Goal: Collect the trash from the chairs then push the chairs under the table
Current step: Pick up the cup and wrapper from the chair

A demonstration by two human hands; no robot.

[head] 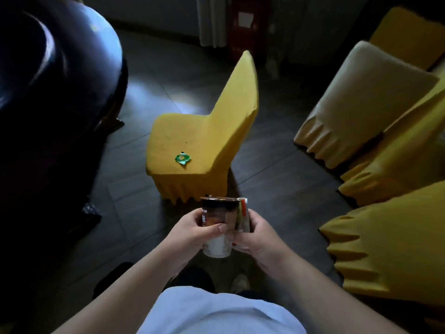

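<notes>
You have both hands in front of your chest, wrapped around the collected trash. Your left hand [195, 231] curls round one paper cup [216, 227], thumb laid across its printed side, white base showing below your fingers. Your right hand [258, 237] grips the cup's other side and pinches one flattened carton [243, 214] upright against it; the carton touches the cup's right wall.

Take the lone yellow chair [204, 131] ahead of you as your landmark. It stands by itself on the dark tiled floor [134, 208], just beyond the cup, its back turned to your right and its seat facing left. One piece of trash is on it: a small green wrapper [183, 158], crumpled, lying near the front edge of the seat.

Left of that chair is one dark round table [53, 68], its glossy edge near the chair's seat but apart from it. Right of the chair, well apart, you can count four more covered chairs [385, 153] packed together in a row: three yellow, one paler beige. Beyond the chair, against the far wall, hangs one pale curtain [212, 20] beside one red cabinet [250, 27]. Nearest to you, your white shirt [216, 314] fills the bottom of the view.
</notes>
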